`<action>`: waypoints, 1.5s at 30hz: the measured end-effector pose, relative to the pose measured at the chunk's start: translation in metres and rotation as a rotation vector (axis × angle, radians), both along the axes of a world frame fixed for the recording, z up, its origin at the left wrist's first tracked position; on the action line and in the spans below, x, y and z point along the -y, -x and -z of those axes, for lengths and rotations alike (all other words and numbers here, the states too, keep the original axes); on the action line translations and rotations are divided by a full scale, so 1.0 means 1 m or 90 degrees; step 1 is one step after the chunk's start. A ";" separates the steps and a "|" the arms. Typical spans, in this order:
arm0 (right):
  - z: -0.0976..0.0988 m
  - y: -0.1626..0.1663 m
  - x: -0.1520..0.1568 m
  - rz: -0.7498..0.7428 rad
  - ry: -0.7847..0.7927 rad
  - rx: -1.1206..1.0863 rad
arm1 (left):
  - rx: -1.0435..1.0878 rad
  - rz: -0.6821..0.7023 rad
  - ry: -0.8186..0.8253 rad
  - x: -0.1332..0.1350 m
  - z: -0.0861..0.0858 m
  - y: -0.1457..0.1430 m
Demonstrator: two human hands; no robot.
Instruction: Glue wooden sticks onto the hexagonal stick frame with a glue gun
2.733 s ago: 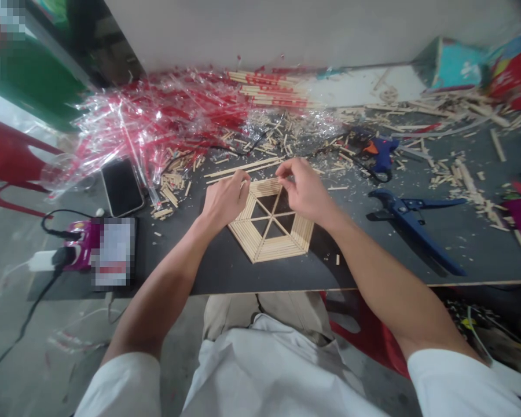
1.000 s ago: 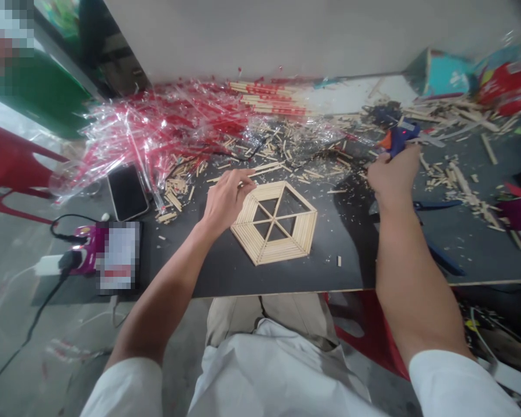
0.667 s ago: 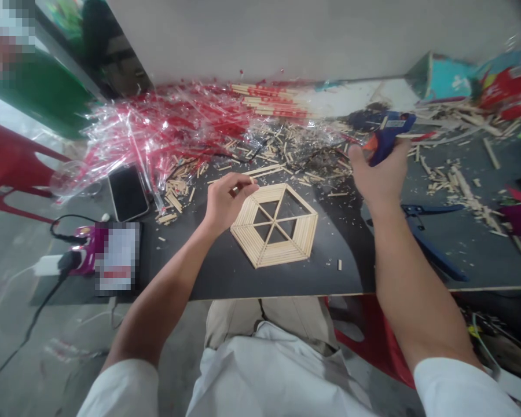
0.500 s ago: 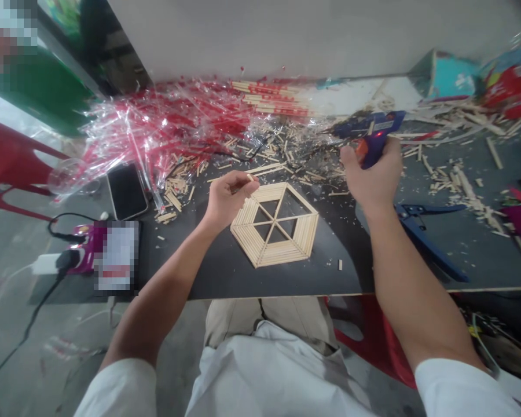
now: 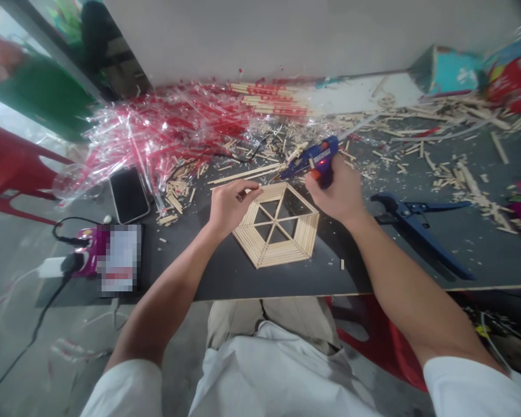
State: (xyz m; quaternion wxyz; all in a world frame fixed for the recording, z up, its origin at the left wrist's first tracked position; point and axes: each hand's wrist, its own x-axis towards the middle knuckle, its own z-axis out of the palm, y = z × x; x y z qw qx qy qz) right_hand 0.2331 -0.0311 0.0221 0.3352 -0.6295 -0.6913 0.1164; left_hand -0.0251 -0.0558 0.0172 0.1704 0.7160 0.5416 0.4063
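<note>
A hexagonal frame of thin wooden sticks (image 5: 282, 252) lies on the dark table, with spokes crossing at its middle. My left hand (image 5: 232, 205) is at its upper left edge, thumb and fingertips pinched together; whatever is between them is too small to make out. In my right hand (image 5: 341, 188) is a blue glue gun (image 5: 322, 155) with an orange trigger and a small red light. Its nozzle points left, just above the far edge of the frame. Two or so loose long sticks (image 5: 247, 174) lie behind the frame.
Plastic wrappers (image 5: 169, 121) with red parts heap at the back left. Blue cutters (image 5: 425, 231) lie at right, amid stick scraps (image 5: 469, 185). At left are a dark phone (image 5: 129, 194), another phone (image 5: 120, 260) and a purple power strip (image 5: 89, 252). Someone in green (image 5: 35, 87) is at far left.
My right hand has brought the glue gun left and nearer, from the back right to just beyond the frame. My left hand has dipped slightly towards the frame's upper left edge.
</note>
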 end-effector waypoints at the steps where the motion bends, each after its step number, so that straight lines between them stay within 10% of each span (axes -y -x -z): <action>1: 0.001 0.001 0.000 -0.005 0.002 0.001 | -0.010 0.000 -0.001 0.000 0.001 0.000; 45: 0.014 -0.015 -0.007 -0.071 -0.062 0.109 | -0.031 0.090 -0.131 0.001 -0.001 0.005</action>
